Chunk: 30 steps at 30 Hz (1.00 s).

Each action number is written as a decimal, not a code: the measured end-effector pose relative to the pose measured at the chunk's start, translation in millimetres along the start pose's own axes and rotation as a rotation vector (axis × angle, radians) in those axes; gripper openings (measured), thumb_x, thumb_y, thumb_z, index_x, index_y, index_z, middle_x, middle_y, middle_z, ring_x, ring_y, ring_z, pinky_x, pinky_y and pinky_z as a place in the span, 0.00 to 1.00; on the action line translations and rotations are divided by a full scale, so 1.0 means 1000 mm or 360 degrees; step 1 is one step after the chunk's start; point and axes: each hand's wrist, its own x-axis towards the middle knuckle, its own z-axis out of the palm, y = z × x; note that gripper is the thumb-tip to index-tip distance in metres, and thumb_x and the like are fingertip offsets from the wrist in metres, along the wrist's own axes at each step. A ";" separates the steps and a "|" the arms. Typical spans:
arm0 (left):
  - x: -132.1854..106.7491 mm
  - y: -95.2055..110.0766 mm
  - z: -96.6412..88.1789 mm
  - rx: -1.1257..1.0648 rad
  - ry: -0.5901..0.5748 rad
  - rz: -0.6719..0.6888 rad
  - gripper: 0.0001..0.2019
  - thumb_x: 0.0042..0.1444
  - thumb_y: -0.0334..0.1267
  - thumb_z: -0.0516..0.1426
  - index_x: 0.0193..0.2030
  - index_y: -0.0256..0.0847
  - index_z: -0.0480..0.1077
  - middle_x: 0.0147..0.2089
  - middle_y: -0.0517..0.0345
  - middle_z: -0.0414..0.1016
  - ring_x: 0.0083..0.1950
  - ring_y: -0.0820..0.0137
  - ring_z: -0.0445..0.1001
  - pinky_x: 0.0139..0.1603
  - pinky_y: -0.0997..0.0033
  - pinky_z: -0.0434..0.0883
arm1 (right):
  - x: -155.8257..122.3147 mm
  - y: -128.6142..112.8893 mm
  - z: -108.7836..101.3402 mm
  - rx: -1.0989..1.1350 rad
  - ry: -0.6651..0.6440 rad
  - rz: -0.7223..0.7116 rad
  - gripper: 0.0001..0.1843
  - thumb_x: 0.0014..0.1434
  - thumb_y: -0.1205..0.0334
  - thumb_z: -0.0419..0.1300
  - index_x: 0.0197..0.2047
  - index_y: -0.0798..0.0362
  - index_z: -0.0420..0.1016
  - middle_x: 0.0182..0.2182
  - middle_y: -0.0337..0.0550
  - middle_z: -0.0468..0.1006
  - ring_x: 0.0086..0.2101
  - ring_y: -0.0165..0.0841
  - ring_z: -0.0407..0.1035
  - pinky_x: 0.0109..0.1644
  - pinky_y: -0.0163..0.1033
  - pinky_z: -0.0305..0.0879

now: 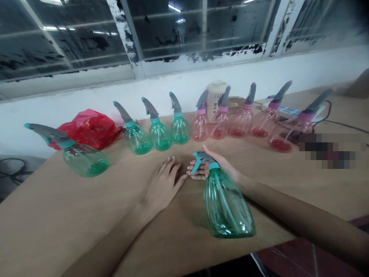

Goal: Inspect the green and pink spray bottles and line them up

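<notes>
My right hand (215, 166) is wrapped round the neck and trigger of a green spray bottle (226, 206) that stands near the table's front edge. My left hand (163, 185) lies flat on the table just left of it, fingers stretched out, holding nothing. Several green spray bottles (157, 134) stand in a row to the left along the back. One more green bottle (85, 159) sits further left. Several pink spray bottles (240, 121) continue the row to the right.
A wooden table (86, 215) runs under a white wall and windows. A red plastic bag (88, 129) lies at the back left. A pale jar (215, 96) stands behind the pink bottles. A power strip (288, 111) and cables lie at the back right.
</notes>
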 end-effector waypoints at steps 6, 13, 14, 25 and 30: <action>0.000 0.000 -0.001 0.0014 -0.0029 -0.0007 0.22 0.65 0.47 0.43 0.57 0.36 0.63 0.63 0.46 0.61 0.65 0.58 0.56 0.62 0.55 0.59 | -0.009 -0.001 0.004 -0.0221 0.0288 -0.0219 0.16 0.57 0.53 0.57 0.27 0.56 0.72 0.22 0.43 0.75 0.25 0.31 0.72 0.31 0.34 0.69; 0.001 0.000 0.001 -0.0094 -0.0009 -0.0027 0.21 0.64 0.47 0.44 0.55 0.36 0.64 0.63 0.46 0.61 0.65 0.58 0.57 0.62 0.54 0.58 | -0.011 -0.002 0.009 -0.0266 0.0241 -0.0355 0.18 0.59 0.51 0.54 0.32 0.57 0.74 0.30 0.48 0.78 0.32 0.34 0.75 0.26 0.31 0.65; 0.001 0.001 0.000 -0.0158 0.0001 -0.0047 0.20 0.64 0.47 0.44 0.55 0.37 0.64 0.62 0.47 0.62 0.64 0.59 0.57 0.62 0.54 0.59 | -0.010 -0.002 0.009 -0.0256 0.0231 -0.0361 0.19 0.59 0.49 0.53 0.33 0.57 0.74 0.31 0.49 0.79 0.33 0.35 0.75 0.26 0.31 0.65; -0.002 0.024 -0.027 -0.0925 0.0025 -0.0424 0.16 0.64 0.46 0.44 0.45 0.44 0.69 0.47 0.59 0.75 0.50 0.67 0.72 0.53 0.66 0.66 | -0.011 -0.009 0.012 -0.0110 0.0219 -0.0449 0.26 0.59 0.41 0.50 0.36 0.57 0.75 0.33 0.50 0.79 0.37 0.38 0.75 0.43 0.44 0.70; -0.009 0.032 -0.034 -0.1054 0.0069 -0.0422 0.16 0.64 0.46 0.44 0.45 0.44 0.70 0.47 0.58 0.74 0.50 0.65 0.72 0.53 0.63 0.66 | -0.015 -0.023 0.015 -0.0208 0.0231 -0.0685 0.28 0.53 0.36 0.53 0.37 0.53 0.75 0.34 0.47 0.79 0.37 0.39 0.73 0.44 0.49 0.70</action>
